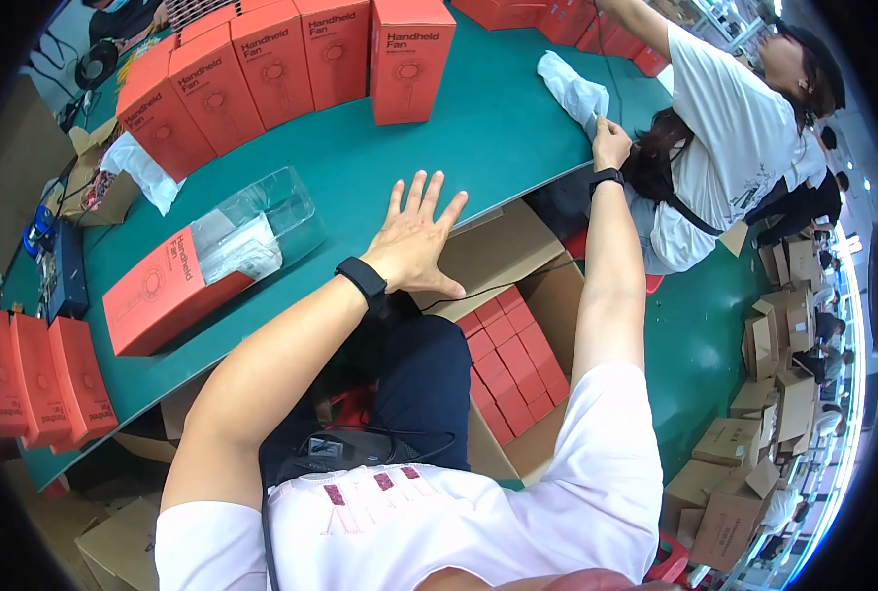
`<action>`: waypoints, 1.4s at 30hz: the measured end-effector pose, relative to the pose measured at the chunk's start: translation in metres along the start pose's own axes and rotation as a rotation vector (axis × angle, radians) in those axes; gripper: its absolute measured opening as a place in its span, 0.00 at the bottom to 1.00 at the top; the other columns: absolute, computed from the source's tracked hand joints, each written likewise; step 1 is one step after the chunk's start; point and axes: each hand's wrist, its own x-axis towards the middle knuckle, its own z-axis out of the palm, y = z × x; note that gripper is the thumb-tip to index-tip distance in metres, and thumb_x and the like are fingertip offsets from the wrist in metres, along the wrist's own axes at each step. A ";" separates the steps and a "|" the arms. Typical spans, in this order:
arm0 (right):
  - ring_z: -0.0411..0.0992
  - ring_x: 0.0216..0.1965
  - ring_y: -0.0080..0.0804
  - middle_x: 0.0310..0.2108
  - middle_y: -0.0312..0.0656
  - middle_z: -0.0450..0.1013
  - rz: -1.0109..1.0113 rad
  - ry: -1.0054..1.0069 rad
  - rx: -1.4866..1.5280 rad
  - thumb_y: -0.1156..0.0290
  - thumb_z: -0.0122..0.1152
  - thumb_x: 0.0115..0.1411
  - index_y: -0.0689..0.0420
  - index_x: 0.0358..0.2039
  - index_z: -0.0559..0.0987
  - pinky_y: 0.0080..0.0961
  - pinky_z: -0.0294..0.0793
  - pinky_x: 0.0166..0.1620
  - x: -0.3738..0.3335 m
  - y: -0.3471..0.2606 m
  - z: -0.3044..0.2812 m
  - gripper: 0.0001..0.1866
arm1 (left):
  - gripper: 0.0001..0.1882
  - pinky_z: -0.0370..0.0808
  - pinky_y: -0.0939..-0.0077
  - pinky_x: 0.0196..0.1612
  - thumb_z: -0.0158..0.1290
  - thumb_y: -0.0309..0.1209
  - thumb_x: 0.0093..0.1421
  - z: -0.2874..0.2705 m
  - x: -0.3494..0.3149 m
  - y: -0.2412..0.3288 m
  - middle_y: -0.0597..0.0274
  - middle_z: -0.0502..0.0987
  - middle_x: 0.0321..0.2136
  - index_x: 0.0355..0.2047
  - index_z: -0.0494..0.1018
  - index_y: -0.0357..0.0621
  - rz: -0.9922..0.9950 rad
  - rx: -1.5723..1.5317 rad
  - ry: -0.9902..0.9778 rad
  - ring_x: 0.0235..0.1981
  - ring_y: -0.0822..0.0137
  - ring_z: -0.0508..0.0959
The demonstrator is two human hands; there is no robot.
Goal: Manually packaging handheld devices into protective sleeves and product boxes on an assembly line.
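Note:
My left hand (pixel 414 231) is open, fingers spread, at the front edge of the green table (pixel 360 158); it holds nothing. Stretched out to the right, my right hand (pixel 611 145) has its fingers closed on the end of a crumpled white plastic bag (pixel 572 87) lying on the tabletop. Left of my left hand, an orange-red fan box (pixel 153 291) lies on its side. A clear plastic tray (pixel 296 207) sticks out of its opened end, with a white-wrapped item (pixel 242 251) in it.
Several orange-red boxes (pixel 271 64) stand along the back, and more (pixel 79 379) at the left. An open carton (pixel 547 286) packed with small red boxes (pixel 518 360) sits below the table edge. A co-worker (pixel 735 108) is close on the right. Cartons (pixel 730 438) line the floor.

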 end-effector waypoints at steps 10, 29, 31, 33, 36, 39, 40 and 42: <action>0.80 0.43 0.41 0.38 0.52 0.82 0.022 0.026 -0.011 0.53 0.58 0.63 0.64 0.42 0.84 0.33 0.75 0.49 0.011 0.012 -0.018 0.24 | 0.72 0.37 0.37 0.72 0.71 0.64 0.36 0.003 0.004 0.003 0.30 0.42 0.71 0.73 0.47 0.44 0.025 0.006 -0.007 0.73 0.32 0.39; 0.76 0.50 0.35 0.63 0.53 0.63 -0.500 -0.613 0.740 0.78 0.55 0.68 0.61 0.69 0.57 0.29 0.73 0.52 -0.336 -0.324 -0.185 0.31 | 0.34 0.57 0.43 0.66 0.63 0.49 0.54 0.000 -0.064 0.048 0.47 0.76 0.53 0.57 0.73 0.48 0.310 -0.538 0.263 0.65 0.43 0.64; 0.76 0.48 0.34 0.64 0.55 0.63 -0.561 -0.666 0.812 0.79 0.55 0.67 0.62 0.69 0.56 0.27 0.74 0.52 -0.375 -0.360 -0.195 0.32 | 0.22 0.64 0.50 0.61 0.62 0.40 0.56 0.002 -0.160 0.031 0.56 0.79 0.49 0.50 0.78 0.47 0.444 -0.457 0.744 0.60 0.49 0.69; 0.76 0.47 0.33 0.63 0.57 0.64 -0.697 -0.751 0.894 0.81 0.59 0.64 0.65 0.69 0.55 0.27 0.75 0.52 -0.399 -0.390 -0.213 0.36 | 0.18 0.67 0.51 0.59 0.62 0.36 0.55 -0.039 -0.256 0.021 0.56 0.79 0.47 0.46 0.79 0.47 0.342 -0.528 0.847 0.55 0.48 0.73; 0.76 0.44 0.28 0.56 0.52 0.73 -0.755 -0.965 0.661 0.75 0.68 0.58 0.63 0.65 0.67 0.27 0.74 0.51 -0.433 -0.417 -0.212 0.34 | 0.17 0.73 0.60 0.51 0.64 0.31 0.52 -0.062 -0.356 -0.013 0.54 0.81 0.40 0.42 0.79 0.42 -0.088 -0.401 1.077 0.44 0.52 0.79; 0.73 0.52 0.40 0.55 0.58 0.72 -0.593 -0.885 0.368 0.59 0.71 0.59 0.67 0.65 0.66 0.34 0.71 0.56 -0.431 -0.395 -0.133 0.40 | 0.20 0.68 0.68 0.62 0.63 0.27 0.59 -0.067 -0.430 -0.031 0.55 0.80 0.50 0.52 0.77 0.39 -0.508 -0.529 1.218 0.57 0.63 0.76; 0.71 0.55 0.42 0.56 0.60 0.71 -0.576 -0.744 0.222 0.55 0.69 0.60 0.69 0.64 0.65 0.35 0.69 0.58 -0.411 -0.365 -0.103 0.41 | 0.27 0.66 0.67 0.64 0.63 0.28 0.60 -0.057 -0.436 -0.046 0.53 0.79 0.52 0.58 0.72 0.35 -0.503 -0.708 1.291 0.59 0.62 0.75; 0.67 0.59 0.41 0.62 0.53 0.65 -0.321 -0.596 0.111 0.46 0.65 0.62 0.67 0.67 0.63 0.33 0.68 0.58 -0.369 -0.312 -0.062 0.45 | 0.37 0.61 0.61 0.68 0.63 0.29 0.61 -0.063 -0.432 -0.061 0.42 0.72 0.59 0.67 0.59 0.30 -0.484 -0.930 1.248 0.64 0.55 0.70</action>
